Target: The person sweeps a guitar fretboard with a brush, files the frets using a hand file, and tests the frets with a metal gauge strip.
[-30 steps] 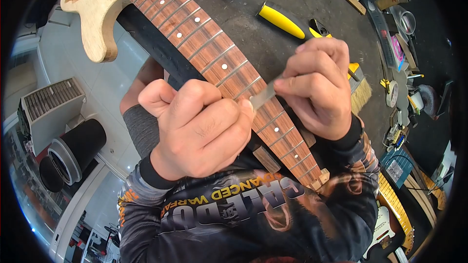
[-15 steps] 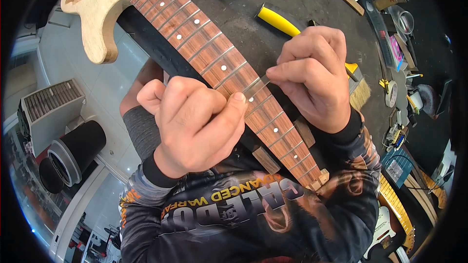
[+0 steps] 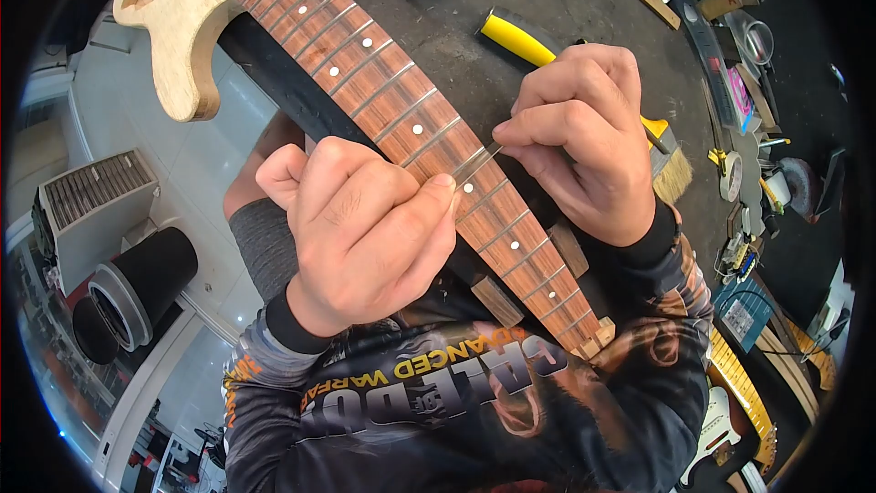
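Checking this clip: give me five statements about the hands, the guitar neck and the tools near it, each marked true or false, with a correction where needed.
1. The thin strip spans between the fingertips of the left hand and the right hand. True.
2. The thin strip runs lengthwise along the fretboard. False: it runs crosswise, roughly in line with the frets.
3. The fretboard has pale round dots. True.
4. The right hand grips the yellow handle. False: the handle lies on the dark bench, past that hand.
5. The brush lies on the left hand's side of the neck. False: it is on the right hand's side.
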A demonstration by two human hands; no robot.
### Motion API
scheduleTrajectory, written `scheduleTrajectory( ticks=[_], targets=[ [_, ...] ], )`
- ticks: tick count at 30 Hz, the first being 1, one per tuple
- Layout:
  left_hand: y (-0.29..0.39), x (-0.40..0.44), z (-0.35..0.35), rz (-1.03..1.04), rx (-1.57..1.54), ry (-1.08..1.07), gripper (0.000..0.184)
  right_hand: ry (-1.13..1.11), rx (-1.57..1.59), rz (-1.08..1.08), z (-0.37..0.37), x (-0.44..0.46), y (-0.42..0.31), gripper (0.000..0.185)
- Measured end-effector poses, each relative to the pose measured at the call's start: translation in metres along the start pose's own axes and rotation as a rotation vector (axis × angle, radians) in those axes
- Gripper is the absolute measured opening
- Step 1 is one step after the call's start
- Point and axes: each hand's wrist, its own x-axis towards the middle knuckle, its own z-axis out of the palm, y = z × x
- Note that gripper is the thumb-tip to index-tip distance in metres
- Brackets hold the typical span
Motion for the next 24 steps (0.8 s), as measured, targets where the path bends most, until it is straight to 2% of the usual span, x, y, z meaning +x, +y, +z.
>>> scheduleTrajectory(
  ticks=[4, 7, 10, 19, 22, 24],
  targets=[
    [0.001, -0.003, 0.001, 0.011, 0.045, 0.009, 0.036, 0.028, 0.004, -0.018, 0.003, -0.002, 0.002, 0.032],
    [-0.001, -0.006, 0.011, 0.105, 0.059, 0.106, 0.032, 0.038, -0.004, -0.022, 0.002, -0.009, 0.001, 0.032],
    [0.005, -0.004, 0.008, 0.120, 0.067, 0.088, 0.031, 0.037, -0.015, -0.013, -0.001, -0.017, -0.005, 0.033],
    [0.004, -0.005, -0.001, -0.023, -0.190, -0.006, 0.034, -0.064, -0.048, 0.017, -0.019, -0.013, -0.023, 0.031],
    [0.001, -0.011, 0.007, -0.084, -0.240, 0.049, 0.032, -0.030, -0.055, -0.012, -0.014, -0.008, -0.016, 0.033],
    [-0.001, -0.014, 0.007, -0.046, -0.179, 0.059, 0.032, -0.024, -0.057, -0.014, -0.013, -0.008, -0.015, 0.034]
  ],
)
